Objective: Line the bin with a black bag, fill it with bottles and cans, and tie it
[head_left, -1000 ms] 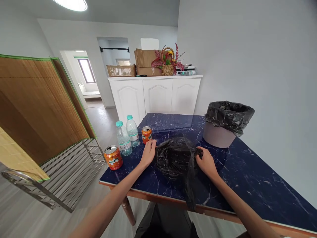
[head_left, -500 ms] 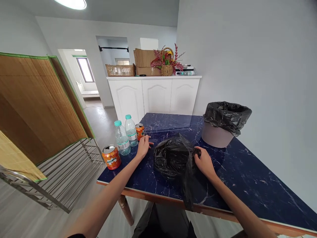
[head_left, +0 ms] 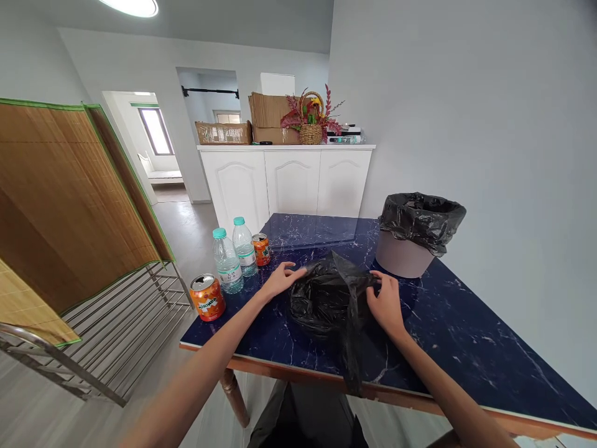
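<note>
A black plastic bag (head_left: 326,298) lies bunched in a rounded, open shape on the dark blue marbled table (head_left: 275,339), one long end drooping over the front edge. My left hand (head_left: 281,279) is at its upper left side, fingers apart and fingertips by the plastic. At the bag's upper right, my right hand (head_left: 386,300) pinches the plastic between thumb and fingers. Left of my left hand stand two clear bottles with teal caps, a nearer one (head_left: 228,264) and a farther one (head_left: 245,249), and two orange cans, one in front (head_left: 208,298) and one behind (head_left: 262,250).
A mauve bin (head_left: 403,255) lined with a black bag (head_left: 422,221) stands at the table's right rear. Behind the table is a white cabinet (head_left: 293,183) bearing cardboard boxes and a flower basket (head_left: 311,132). A metal rack (head_left: 135,323) stands at the left.
My left hand has moved right from beside the rear can to the bag's edge. My right hand's fingers have shifted slightly on the plastic. The view has moved a little.
</note>
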`<state>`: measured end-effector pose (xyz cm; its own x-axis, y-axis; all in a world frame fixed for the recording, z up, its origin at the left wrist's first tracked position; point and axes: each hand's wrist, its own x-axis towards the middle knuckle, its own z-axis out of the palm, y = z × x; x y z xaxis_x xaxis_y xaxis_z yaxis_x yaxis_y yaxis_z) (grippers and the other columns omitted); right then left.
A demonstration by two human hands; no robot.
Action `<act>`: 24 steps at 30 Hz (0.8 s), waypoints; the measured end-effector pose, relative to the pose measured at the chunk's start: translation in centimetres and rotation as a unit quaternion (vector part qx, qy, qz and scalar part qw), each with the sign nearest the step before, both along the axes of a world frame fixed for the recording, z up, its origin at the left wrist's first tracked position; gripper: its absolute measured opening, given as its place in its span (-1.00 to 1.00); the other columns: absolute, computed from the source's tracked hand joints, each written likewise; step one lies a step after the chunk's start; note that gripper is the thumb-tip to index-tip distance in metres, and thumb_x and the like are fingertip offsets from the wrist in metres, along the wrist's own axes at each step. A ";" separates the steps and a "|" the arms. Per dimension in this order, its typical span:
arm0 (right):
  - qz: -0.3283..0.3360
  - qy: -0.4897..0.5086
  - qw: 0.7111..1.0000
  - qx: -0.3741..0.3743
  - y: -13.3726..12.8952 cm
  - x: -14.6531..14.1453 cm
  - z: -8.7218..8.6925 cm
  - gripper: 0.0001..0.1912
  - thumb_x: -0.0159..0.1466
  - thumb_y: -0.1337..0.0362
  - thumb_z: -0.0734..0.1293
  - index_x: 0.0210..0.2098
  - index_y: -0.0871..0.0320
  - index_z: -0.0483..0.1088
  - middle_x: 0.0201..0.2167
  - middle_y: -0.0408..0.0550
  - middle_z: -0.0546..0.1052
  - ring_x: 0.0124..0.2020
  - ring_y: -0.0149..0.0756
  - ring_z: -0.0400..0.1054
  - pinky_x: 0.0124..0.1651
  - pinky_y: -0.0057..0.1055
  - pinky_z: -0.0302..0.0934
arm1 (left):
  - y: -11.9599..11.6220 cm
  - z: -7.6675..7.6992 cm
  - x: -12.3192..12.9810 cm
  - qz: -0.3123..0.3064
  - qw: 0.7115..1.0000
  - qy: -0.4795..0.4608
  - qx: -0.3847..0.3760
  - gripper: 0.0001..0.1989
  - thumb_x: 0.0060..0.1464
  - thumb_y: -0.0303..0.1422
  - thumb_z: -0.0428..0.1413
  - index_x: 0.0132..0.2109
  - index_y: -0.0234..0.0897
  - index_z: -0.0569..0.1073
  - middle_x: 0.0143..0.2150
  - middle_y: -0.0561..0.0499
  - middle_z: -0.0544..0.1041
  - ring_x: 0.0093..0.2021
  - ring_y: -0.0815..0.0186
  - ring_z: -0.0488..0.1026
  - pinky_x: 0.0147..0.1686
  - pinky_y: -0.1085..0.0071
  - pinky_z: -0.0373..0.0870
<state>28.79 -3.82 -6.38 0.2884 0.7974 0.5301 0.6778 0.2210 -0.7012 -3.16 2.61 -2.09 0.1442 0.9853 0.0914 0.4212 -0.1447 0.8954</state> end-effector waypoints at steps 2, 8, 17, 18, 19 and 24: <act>-0.017 0.007 1.000 0.024 -1.4 -0.4 1.6 -0.54 0.38 0.16 0.18 0.18 0.21 0.36 0.16 0.33 0.37 0.19 0.12 0.32 0.22 0.07 0.28 | -0.7 1.0 0.6 -0.032 0.999 0.012 -0.001 -0.34 -0.02 0.01 0.39 0.13 -0.27 0.55 -0.28 0.00 0.68 -0.17 0.13 0.64 -0.10 0.30 0.50; 0.092 -0.103 0.990 0.006 -7.5 -3.2 4.4 -0.43 0.34 -0.04 0.35 0.23 0.07 0.26 0.05 0.19 0.46 0.06 0.07 0.41 0.04 -0.09 0.36 | -3.6 5.3 1.3 -0.081 0.995 0.034 0.047 -0.64 0.07 -0.15 0.25 -0.04 -0.23 0.67 -0.50 0.14 0.44 -0.44 0.29 0.45 -0.31 0.38 0.39; 0.015 -0.118 0.993 0.017 -8.9 0.7 9.2 -0.84 0.40 0.12 0.19 -0.30 0.01 0.23 -0.41 -0.13 0.44 -0.50 -0.27 0.28 -0.39 -0.36 0.10 | -10.2 14.0 0.3 -0.017 0.967 0.006 0.253 -0.77 0.25 -0.30 0.14 0.03 -0.18 0.51 -0.41 0.15 0.31 -0.39 0.34 0.33 -0.33 0.44 0.29; 0.003 -0.102 0.994 0.050 -9.3 0.9 10.5 -0.80 0.41 0.08 0.20 -0.31 0.01 0.21 -0.42 -0.15 0.41 -0.52 -0.30 0.23 -0.40 -0.36 0.09 | -11.2 15.4 0.4 -0.014 0.962 -0.010 0.272 -0.77 0.27 -0.31 0.14 0.04 -0.18 0.50 -0.41 0.15 0.30 -0.39 0.35 0.33 -0.33 0.44 0.29; -0.012 -0.083 0.993 0.082 -9.7 1.1 11.7 -0.76 0.42 0.05 0.21 -0.32 0.01 0.19 -0.41 -0.15 0.41 -0.51 -0.31 0.21 -0.39 -0.37 0.09 | -12.4 16.7 0.4 -0.014 0.957 -0.025 0.289 -0.78 0.28 -0.31 0.15 0.05 -0.17 0.49 -0.40 0.15 0.30 -0.37 0.35 0.33 -0.31 0.44 0.30; -0.056 0.000 0.988 0.143 -12.3 1.7 13.0 -0.75 0.36 0.00 0.28 -0.24 -0.01 0.19 -0.27 -0.05 0.46 -0.35 -0.22 0.32 -0.34 -0.34 0.16 | -19.3 21.0 -0.4 -0.127 0.955 -0.013 0.269 -0.80 0.24 -0.40 0.19 0.01 -0.14 0.51 -0.38 0.12 0.34 -0.35 0.33 0.39 -0.28 0.40 0.39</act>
